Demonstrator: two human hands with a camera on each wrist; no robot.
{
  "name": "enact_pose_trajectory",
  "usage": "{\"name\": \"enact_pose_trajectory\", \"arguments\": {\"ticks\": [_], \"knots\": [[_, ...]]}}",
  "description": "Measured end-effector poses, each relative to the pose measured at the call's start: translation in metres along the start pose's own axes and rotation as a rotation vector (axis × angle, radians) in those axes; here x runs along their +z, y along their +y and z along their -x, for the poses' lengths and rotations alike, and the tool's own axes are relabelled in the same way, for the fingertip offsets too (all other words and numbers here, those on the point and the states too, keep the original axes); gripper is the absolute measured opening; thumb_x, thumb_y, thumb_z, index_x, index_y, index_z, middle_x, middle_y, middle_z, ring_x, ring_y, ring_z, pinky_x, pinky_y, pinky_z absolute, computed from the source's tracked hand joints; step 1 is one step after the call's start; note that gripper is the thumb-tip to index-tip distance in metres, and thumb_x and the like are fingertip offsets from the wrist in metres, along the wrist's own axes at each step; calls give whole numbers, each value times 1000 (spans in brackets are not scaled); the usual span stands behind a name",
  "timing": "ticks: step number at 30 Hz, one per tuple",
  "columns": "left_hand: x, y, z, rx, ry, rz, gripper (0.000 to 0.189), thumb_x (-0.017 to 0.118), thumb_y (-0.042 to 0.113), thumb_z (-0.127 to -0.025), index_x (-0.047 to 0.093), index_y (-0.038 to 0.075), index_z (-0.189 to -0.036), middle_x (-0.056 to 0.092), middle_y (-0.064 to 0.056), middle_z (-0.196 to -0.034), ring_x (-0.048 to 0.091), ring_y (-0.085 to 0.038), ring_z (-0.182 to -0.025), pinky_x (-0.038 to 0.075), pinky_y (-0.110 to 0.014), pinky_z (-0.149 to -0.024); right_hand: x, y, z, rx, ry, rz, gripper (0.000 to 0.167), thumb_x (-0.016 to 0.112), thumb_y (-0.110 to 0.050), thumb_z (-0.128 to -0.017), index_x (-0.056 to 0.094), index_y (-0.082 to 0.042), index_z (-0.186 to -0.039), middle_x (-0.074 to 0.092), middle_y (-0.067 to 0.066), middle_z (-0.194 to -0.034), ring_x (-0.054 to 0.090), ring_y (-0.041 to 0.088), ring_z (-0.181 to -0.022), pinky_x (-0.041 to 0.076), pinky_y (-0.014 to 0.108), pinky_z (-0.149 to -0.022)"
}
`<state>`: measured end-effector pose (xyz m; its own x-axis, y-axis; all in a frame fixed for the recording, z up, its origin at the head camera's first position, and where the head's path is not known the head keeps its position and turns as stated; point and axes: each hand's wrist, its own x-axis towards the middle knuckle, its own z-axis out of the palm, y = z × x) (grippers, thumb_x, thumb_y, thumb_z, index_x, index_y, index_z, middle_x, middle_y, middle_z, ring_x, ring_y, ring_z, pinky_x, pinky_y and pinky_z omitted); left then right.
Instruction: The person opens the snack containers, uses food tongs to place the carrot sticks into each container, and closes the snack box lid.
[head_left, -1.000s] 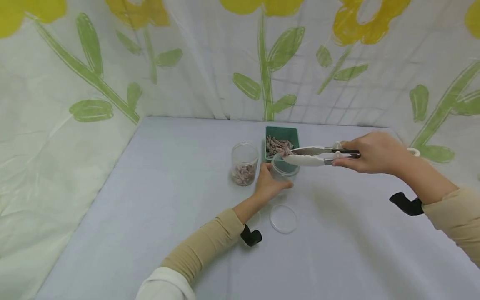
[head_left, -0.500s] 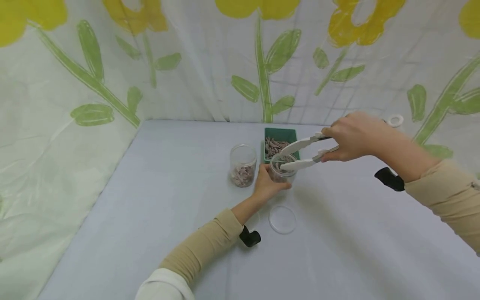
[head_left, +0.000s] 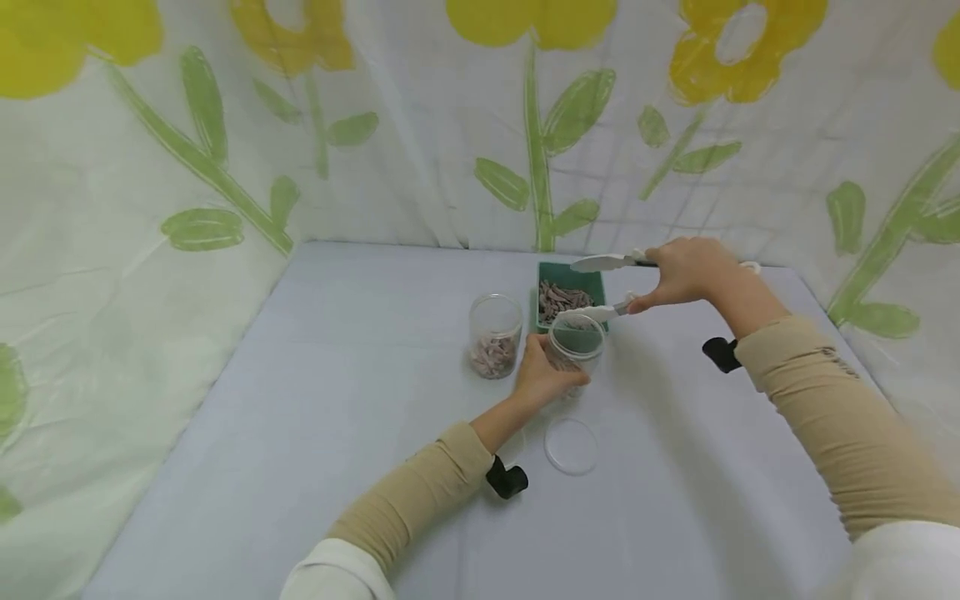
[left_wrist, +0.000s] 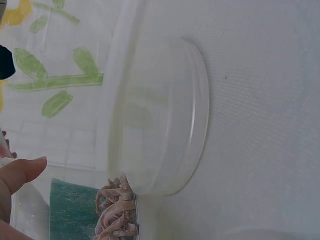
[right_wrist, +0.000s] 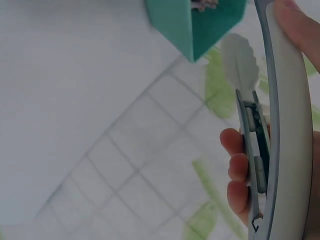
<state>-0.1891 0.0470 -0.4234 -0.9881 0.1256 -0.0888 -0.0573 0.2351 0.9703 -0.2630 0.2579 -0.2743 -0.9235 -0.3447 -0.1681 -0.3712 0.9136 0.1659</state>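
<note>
The left hand (head_left: 540, 377) reaches in from eight o'clock and grips a clear jar (head_left: 581, 360), fingers and thumb curled round its wall, with a few pieces dimly visible low inside. At two o'clock from that jar, the right hand (head_left: 684, 272) holds the tongs (head_left: 606, 262), its thumb on one arm and its fingers round the other; the tongs' arms stand spread, the upper one above the green tub (head_left: 553, 272) and the lower one close to the jar's rim. The tub sits at twelve o'clock, just behind the jar, with pinkish-brown strips (head_left: 561, 299) inside. A second clear jar (head_left: 495, 323) stands upright at nine o'clock, similar strips filling its lower part. At six o'clock a clear round lid (head_left: 571, 447) lies flat on the pale table (head_left: 360, 375), and another round edge shows at seven o'clock, mostly hidden by the left wrist. Across the far side, at twelve o'clock, hangs a white curtain (head_left: 420, 179) painted with yellow flowers and green leaves
</note>
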Motion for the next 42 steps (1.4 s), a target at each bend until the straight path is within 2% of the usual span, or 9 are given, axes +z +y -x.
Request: {"name": "enact_pose_trajectory", "arguments": {"ticks": [3,6,10,14,20,27,36,40,42], "knots": [[0,-1,0,13,10,-4,70,86,9,-70,41,3,-123,51,-14,-125,49,-29,-122,39,-39,-104,20,-11,-19,-9,-25,-24,99,69,-70,-72,54,8,-131,59,29,-123,58,46,-107,50,58,-82],[0,-1,0,27,14,-12,68,86,8,-70,42,3,-121,52,-14,-123,50,-29,-121,40,-39,-104,34,-20,-34,-22,-28,-15,91,68,-66,-75,56,8,-126,62,25,-118,60,42,-104,51,56,-81],[-1,1,1,24,4,-32,69,86,9,-71,40,4,-122,50,-13,-124,49,-29,-122,39,-39,-104,43,-25,-45,-9,-16,-22,78,69,-59,-79,59,9,-116,65,23,-105,63,39,-95,52,53,-78],[-1,3,2,23,-1,-45,70,86,9,-71,39,4,-123,48,-13,-124,48,-29,-122,39,-38,-103,51,-24,-50,4,-7,-74,66,68,-54,-83,62,8,-106,66,21,-94,64,38,-85,53,52,-73],[-1,2,2,33,-4,-31,68,86,8,-71,40,3,-121,48,-12,-122,48,-28,-121,39,-38,-103,61,-24,-50,8,5,-108,56,62,-50,-90,63,7,-94,63,19,-79,62,33,-70,54,48,-65],[-2,4,2,22,4,-25,69,86,7,-71,40,3,-123,48,-13,-125,47,-28,-123,39,-38,-104,63,-30,-49,-10,59,-100,44,66,-42,-91,56,-4,-72,51,9,-59,52,23,-53,47,39,-52],[-3,2,1,38,3,-20,69,85,7,-71,40,2,-123,48,-13,-125,47,-28,-122,39,-38,-103,64,-26,-41,-15,91,-174,48,63,-42,-92,48,-8,-62,43,4,-54,44,20,-49,40,34,-49],[-2,1,0,27,3,-23,70,86,7,-71,40,3,-124,48,-13,-126,47,-28,-123,39,-38,-104,59,-17,-29,-33,100,-215,52,62,-43,-93,42,-12,-57,36,1,-52,38,17,-48,35,32,-50],[-2,1,1,22,8,-28,71,86,8,-71,40,3,-124,49,-13,-126,47,-28,-123,39,-38,-104,55,-13,-21,-42,102,-227,51,61,-43,-94,47,-9,-59,39,2,-53,40,17,-49,37,34,-52]]}}
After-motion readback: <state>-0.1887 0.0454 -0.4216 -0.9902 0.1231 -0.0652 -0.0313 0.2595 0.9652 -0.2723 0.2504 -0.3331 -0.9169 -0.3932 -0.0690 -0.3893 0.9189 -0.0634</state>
